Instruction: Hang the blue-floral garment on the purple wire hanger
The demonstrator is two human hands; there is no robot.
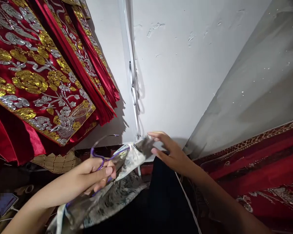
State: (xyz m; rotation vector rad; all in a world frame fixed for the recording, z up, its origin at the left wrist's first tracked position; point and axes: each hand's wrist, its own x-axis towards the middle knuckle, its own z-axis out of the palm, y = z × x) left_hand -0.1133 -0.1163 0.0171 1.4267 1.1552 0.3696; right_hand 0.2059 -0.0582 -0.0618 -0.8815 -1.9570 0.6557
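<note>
My left hand (95, 177) is closed round a purple wire hanger (101, 155) and the grey-and-white patterned garment (117, 191) draped on it. The garment hangs down toward the lower left. My right hand (169, 152) reaches in from the right and pinches the garment's upper end (145, 146) between thumb and fingers. Both hands are in front of a white wall.
Several red garments with gold and silver embroidery (39, 81) hang at the upper left. A white cable (134, 81) runs down the wall. A grey sheet (254, 84) slopes at right above red embroidered cloth (263, 162). Black fabric (166, 198) lies below.
</note>
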